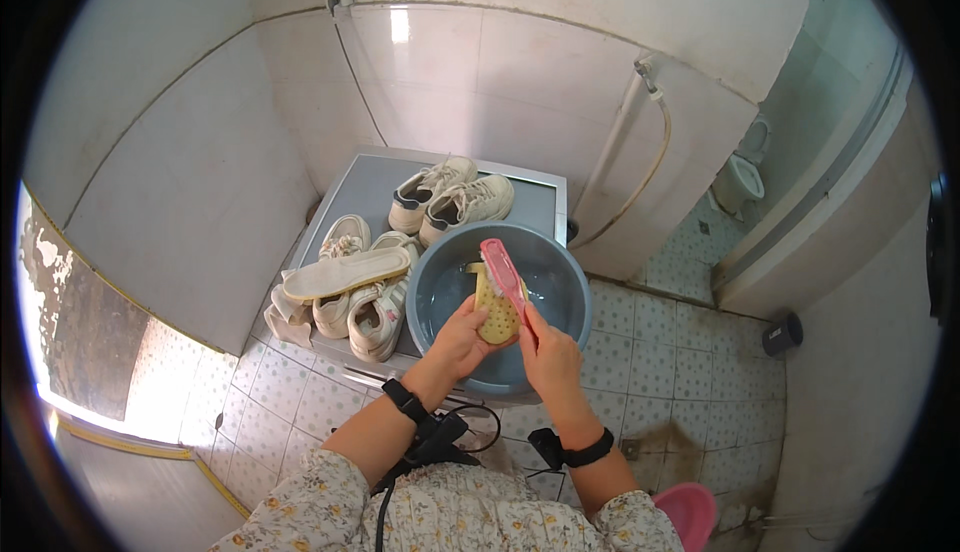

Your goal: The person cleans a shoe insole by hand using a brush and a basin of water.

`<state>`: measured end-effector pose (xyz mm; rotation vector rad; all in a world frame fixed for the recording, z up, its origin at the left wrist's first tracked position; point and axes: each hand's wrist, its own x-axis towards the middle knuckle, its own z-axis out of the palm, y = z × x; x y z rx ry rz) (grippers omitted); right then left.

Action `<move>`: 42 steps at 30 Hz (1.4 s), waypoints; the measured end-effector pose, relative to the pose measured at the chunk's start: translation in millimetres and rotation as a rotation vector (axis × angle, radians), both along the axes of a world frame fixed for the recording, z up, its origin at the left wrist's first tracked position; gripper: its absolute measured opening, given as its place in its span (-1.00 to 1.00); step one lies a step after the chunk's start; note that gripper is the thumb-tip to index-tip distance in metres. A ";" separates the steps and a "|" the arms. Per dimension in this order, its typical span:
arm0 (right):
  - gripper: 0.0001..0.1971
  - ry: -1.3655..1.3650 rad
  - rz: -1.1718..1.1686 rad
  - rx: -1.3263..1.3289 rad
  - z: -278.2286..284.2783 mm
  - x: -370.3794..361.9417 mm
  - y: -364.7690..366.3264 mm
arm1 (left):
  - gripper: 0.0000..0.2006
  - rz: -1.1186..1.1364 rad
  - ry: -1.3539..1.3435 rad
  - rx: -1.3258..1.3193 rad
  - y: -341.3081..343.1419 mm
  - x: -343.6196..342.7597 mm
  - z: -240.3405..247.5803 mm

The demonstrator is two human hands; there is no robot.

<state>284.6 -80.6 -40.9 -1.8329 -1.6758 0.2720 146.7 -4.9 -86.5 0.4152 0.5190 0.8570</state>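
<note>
Pink brush (503,270) is sitting in the right hand (553,357), left hand (461,340) is pinching what's looking like a perforated yellow insole (497,322) over the basin (562,304); probably scrubbing, next stroke's needing steady support.

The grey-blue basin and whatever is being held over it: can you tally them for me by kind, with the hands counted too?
Grey-blue basin: 1
Pink brush: 1
Yellow perforated piece: 1
Hands (left hand, right hand): 2
Total: 5
</note>
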 end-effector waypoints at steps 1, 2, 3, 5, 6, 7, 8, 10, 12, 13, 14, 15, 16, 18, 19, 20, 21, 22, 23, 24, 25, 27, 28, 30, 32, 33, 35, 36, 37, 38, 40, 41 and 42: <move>-0.62 -0.028 0.015 -0.026 1.3 -0.7 -6.5 | -0.65 0.009 -0.003 -0.009 -0.1 -0.1 1.5; -0.61 -0.058 0.036 -0.049 2.8 -1.9 -13.5 | -0.64 0.030 -0.020 -0.042 0.3 -1.2 0.5; -0.61 -0.022 0.082 -0.052 4.2 -3.1 -27.7 | -0.64 0.052 -0.039 -0.076 0.2 -3.5 -2.2; -0.61 0.046 0.166 -0.048 7.1 -1.8 -62.8 | -0.64 0.097 -0.078 -0.131 1.9 -5.6 3.0; -0.61 0.032 0.165 -0.049 5.2 -0.5 -71.6 | -0.64 0.118 -0.093 -0.163 -1.1 -5.7 9.1; -0.62 0.017 0.163 -0.051 3.5 0.6 -78.4 | -0.65 0.139 -0.108 -0.196 -2.4 -5.4 12.0; -0.62 0.007 0.164 -0.054 3.4 0.1 -83.1 | -0.65 0.132 -0.141 -0.173 -0.9 -6.0 4.4; -0.62 0.000 0.128 0.006 8.1 2.6 -58.9 | -0.64 0.116 -0.199 -0.125 5.8 -5.4 -11.3; -0.62 -0.013 0.071 0.065 0.2 4.0 -34.5 | -0.63 0.081 -0.147 -0.086 3.1 -4.8 -6.8; -0.62 -0.027 0.030 0.093 -7.9 1.7 -24.7 | -0.63 0.057 -0.123 -0.066 2.3 -2.7 -2.6; -0.62 -0.045 0.004 0.121 -12.2 -1.7 -18.9 | -0.62 0.080 -0.112 -0.073 2.8 -2.9 -2.9; -0.62 -0.028 0.037 0.121 -13.6 -4.1 -22.3 | -0.62 0.103 -0.102 -0.080 3.4 -2.7 -3.6; -0.62 -0.012 0.070 0.120 -16.2 -6.9 -31.2 | -0.61 0.126 -0.091 -0.088 4.1 -3.3 -4.2; -0.61 0.004 0.128 0.097 -17.6 -9.7 -55.3 | -0.62 0.095 -0.127 -0.147 4.8 -6.7 -8.3; -0.61 0.006 0.152 0.078 -13.0 -9.0 -71.6 | -0.62 0.077 -0.149 -0.176 5.4 -7.7 -9.8; -0.61 0.014 0.175 0.061 -10.6 -7.6 -82.4 | -0.63 0.097 -0.154 -0.167 4.7 -7.6 -8.5; -0.60 -0.006 0.179 0.057 -10.7 -6.6 -86.6 | -0.64 0.116 -0.159 -0.158 3.7 -7.4 -5.7; -0.60 -0.027 0.183 0.053 -10.9 -5.7 -89.7 | -0.65 0.134 -0.164 -0.149 3.0 -6.9 -4.8; -0.59 -0.046 0.183 0.052 -9.9 -4.8 -92.0 | -0.65 0.142 -0.135 -0.127 2.9 -5.9 -4.7; -0.59 -0.056 0.160 0.085 -10.6 -1.7 -87.0 | -0.66 0.149 -0.107 -0.104 3.5 -4.7 -6.4; -0.59 -0.060 0.141 0.120 -12.4 2.2 -74.2 | -0.66 0.160 -0.074 -0.078 5.1 -5.0 -7.8; -0.59 -0.063 0.097 0.123 -7.4 2.8 -57.3 | -0.67 0.199 -0.073 -0.059 9.7 -6.3 -15.0; -0.60 -0.061 0.072 0.092 -4.1 -0.7 -50.9 | -0.67 0.217 -0.073 -0.051 10.8 -7.0 -19.1; -0.61 -0.034 0.008 0.095 -3.7 -3.8 -40.2 | -0.66 0.191 -0.099 -0.065 6.7 -4.0 -13.5; -0.62 0.022 -0.068 0.162 -14.0 -4.5 -28.1 | -0.64 0.183 -0.113 -0.068 4.8 -1.8 -12.5; -0.63 0.048 -0.086 0.142 -14.5 -4.2 -22.4 | -0.62 0.187 -0.114 -0.064 4.9 -1.6 -14.3; -0.64 0.094 -0.120 0.106 -11.7 -1.2 -12.5 | -0.59 0.164 -0.117 -0.083 4.2 -2.2 -13.4; -0.64 0.121 -0.092 0.093 -10.8 2.2 -12.3 | -0.57 0.136 -0.119 -0.107 3.0 -2.8 -10.8; -0.64 0.149 -0.065 0.079 -9.7 7.4 -12.4 | -0.55 0.108 -0.120 -0.130 2.6 -3.5 -9.0; -0.64 0.174 -0.027 0.061 -6.2 9.9 -11.2 | -0.53 0.095 -0.106 -0.173 4.7 -7.0 -12.6; -0.65 -0.011 -0.029 -0.040 9.6 14.8 -15.3 | -0.50 0.069 -0.077 -0.258 10.6 -14.1 -22.2; -0.66 -0.105 -0.044 -0.091 17.3 18.5 -17.4 | -0.48 0.081 -0.042 -0.211 9.5 -12.2 -23.1; -0.67 -0.198 -0.069 -0.138 19.3 22.7 -12.5 | -0.47 0.094 -0.008 -0.164 8.0 -9.8 -23.8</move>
